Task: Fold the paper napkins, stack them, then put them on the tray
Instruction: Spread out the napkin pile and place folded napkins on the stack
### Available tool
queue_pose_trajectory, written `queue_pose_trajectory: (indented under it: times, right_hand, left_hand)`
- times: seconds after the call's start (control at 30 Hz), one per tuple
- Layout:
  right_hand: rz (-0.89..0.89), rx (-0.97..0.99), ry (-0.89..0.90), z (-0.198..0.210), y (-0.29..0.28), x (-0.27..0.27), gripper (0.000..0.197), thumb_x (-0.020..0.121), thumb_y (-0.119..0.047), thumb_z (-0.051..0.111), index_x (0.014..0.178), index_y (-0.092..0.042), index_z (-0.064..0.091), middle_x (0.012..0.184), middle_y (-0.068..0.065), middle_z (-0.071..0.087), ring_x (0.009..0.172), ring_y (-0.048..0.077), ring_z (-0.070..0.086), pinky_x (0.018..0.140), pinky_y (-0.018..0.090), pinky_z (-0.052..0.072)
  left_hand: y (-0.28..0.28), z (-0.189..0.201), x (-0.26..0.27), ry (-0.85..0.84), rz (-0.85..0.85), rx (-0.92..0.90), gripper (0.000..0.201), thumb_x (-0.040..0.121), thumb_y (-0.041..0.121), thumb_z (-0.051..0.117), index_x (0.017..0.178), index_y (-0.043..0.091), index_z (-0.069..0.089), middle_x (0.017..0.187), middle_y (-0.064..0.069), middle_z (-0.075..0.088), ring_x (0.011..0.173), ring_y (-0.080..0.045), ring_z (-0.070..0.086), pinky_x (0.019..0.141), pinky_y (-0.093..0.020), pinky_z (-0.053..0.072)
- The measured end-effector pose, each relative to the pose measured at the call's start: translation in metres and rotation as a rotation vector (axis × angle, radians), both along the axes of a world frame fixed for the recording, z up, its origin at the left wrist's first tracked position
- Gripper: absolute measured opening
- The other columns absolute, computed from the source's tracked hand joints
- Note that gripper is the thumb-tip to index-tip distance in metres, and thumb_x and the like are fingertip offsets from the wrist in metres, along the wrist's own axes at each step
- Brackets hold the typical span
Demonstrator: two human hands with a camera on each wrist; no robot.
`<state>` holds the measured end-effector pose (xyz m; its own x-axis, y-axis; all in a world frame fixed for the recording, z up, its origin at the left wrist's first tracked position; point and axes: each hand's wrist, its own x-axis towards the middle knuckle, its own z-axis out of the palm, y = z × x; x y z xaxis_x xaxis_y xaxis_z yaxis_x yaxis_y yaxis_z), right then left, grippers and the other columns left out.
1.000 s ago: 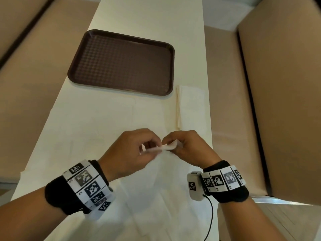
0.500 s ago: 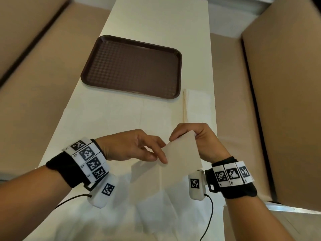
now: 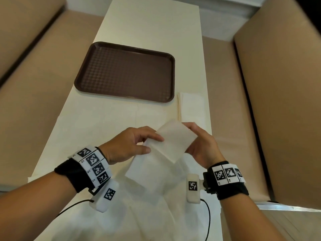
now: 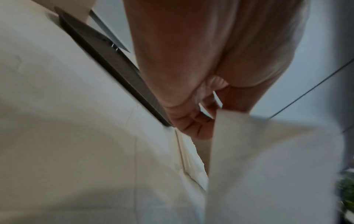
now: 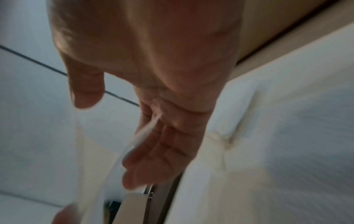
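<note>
A white paper napkin [image 3: 173, 141] hangs in the air above the near end of the table, partly folded over itself. My left hand [image 3: 133, 145] pinches its left edge between thumb and fingers; the napkin [image 4: 249, 151] runs down from that hand's fingers [image 4: 193, 128] in the left wrist view. My right hand [image 3: 199, 145] grips the right edge, fingers behind the sheet. The napkin edge [image 5: 141, 136] lies along the right hand's fingers [image 5: 153, 159]. A stack of folded napkins [image 3: 191, 106] lies on the table just right of the empty brown tray [image 3: 125, 72].
More unfolded white napkins [image 3: 139, 214] lie spread on the near end of the cream table [image 3: 147, 23]. Tan padded benches [image 3: 278, 101] flank the table on both sides. Cables run from the wrist cameras.
The napkin, pinched small between both hands a second ago, has been raised and opened out, then turned and folded over. Both hands have shifted slightly forward and apart.
</note>
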<state>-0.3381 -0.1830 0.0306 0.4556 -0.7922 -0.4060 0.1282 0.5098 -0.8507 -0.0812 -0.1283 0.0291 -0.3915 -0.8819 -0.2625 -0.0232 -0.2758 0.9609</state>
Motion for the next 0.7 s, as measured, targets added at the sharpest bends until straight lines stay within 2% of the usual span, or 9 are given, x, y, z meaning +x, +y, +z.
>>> queue_pose_trajectory:
  times: [0.07,0.1,0.2,0.27,0.37,0.43,0.5,0.6,0.7]
  right_hand:
    - [0.025,0.140,-0.066,-0.005,0.005,0.003,0.093,0.062,-0.075,0.078,0.128,-0.012,0.063,0.101,0.007,0.072,0.089,0.025,0.070,0.071,0.042,0.058]
    - [0.042,0.180,-0.061,-0.009,0.009,0.005,0.094,0.066,-0.074,0.076,0.134,-0.012,0.060,0.109,0.010,0.073,0.094,0.028,0.071,0.075,0.045,0.059]
    - [0.008,0.186,0.016,-0.016,0.017,0.016,0.061,0.089,-0.047,0.066,0.138,-0.010,0.057,0.130,0.015,0.068,0.111,0.033,0.068,0.093,0.050,0.057]
    - [-0.061,0.176,0.027,-0.019,0.017,0.019,0.040,0.100,-0.025,0.062,0.135,-0.006,0.058,0.130,0.014,0.069,0.120,0.035,0.065,0.105,0.053,0.051]
    - [-0.084,0.133,0.073,-0.020,0.013,0.014,0.030,0.100,-0.005,0.058,0.129,-0.008,0.062,0.123,0.012,0.073,0.119,0.035,0.067,0.096,0.045,0.057]
    - [-0.035,0.102,0.095,-0.019,0.011,0.009,0.036,0.096,0.004,0.059,0.130,-0.010,0.062,0.124,0.013,0.072,0.118,0.035,0.067,0.091,0.042,0.059]
    - [0.015,0.083,0.088,-0.018,0.011,0.004,0.048,0.090,0.013,0.060,0.132,-0.009,0.060,0.127,0.015,0.070,0.118,0.036,0.067,0.092,0.043,0.058]
    - [0.053,0.093,0.062,-0.016,0.011,0.001,0.058,0.081,0.006,0.066,0.136,-0.009,0.055,0.130,0.014,0.068,0.118,0.033,0.067,0.087,0.041,0.059]
    - [0.011,0.165,0.053,-0.015,0.011,0.004,0.039,0.097,-0.019,0.065,0.135,-0.012,0.059,0.130,0.012,0.069,0.115,0.029,0.068,0.091,0.044,0.056]
  left_hand:
    - [-0.007,-0.003,-0.004,0.053,0.095,-0.002,0.049,0.084,-0.011,0.069,0.119,0.022,0.075,0.126,0.003,0.061,0.123,-0.025,0.060,0.107,-0.043,0.049]
    - [-0.010,-0.004,-0.007,0.076,0.140,-0.003,0.050,0.080,-0.008,0.070,0.121,0.022,0.074,0.129,0.003,0.060,0.123,-0.025,0.060,0.106,-0.042,0.049]
    - [-0.021,-0.006,-0.017,0.120,0.244,0.011,0.057,0.073,-0.001,0.072,0.122,0.028,0.073,0.131,0.005,0.058,0.120,-0.027,0.062,0.099,-0.042,0.054]
    - [-0.027,-0.008,-0.022,0.148,0.261,0.040,0.060,0.071,-0.004,0.075,0.121,0.030,0.073,0.133,0.002,0.059,0.118,-0.028,0.063,0.094,-0.043,0.057]
    - [-0.035,-0.008,-0.027,0.244,0.245,0.144,0.048,0.078,0.002,0.077,0.117,0.029,0.074,0.126,-0.007,0.068,0.112,-0.026,0.067,0.086,-0.038,0.058]
    - [-0.039,-0.006,-0.029,0.299,0.279,0.207,0.032,0.083,0.013,0.072,0.112,0.027,0.076,0.120,-0.004,0.072,0.108,-0.023,0.068,0.082,-0.036,0.057]
    - [-0.044,-0.008,-0.029,0.307,0.322,0.241,0.026,0.091,0.016,0.061,0.111,0.023,0.076,0.122,-0.002,0.071,0.108,-0.021,0.067,0.081,-0.037,0.056]
    - [-0.048,-0.016,-0.029,0.224,0.323,0.245,0.028,0.100,0.007,0.053,0.113,0.018,0.076,0.129,-0.001,0.069,0.115,-0.022,0.065,0.086,-0.039,0.055]
    - [-0.049,-0.019,-0.033,0.112,0.317,0.213,0.029,0.099,0.002,0.055,0.112,0.018,0.077,0.122,0.007,0.070,0.110,-0.019,0.068,0.084,-0.033,0.056]
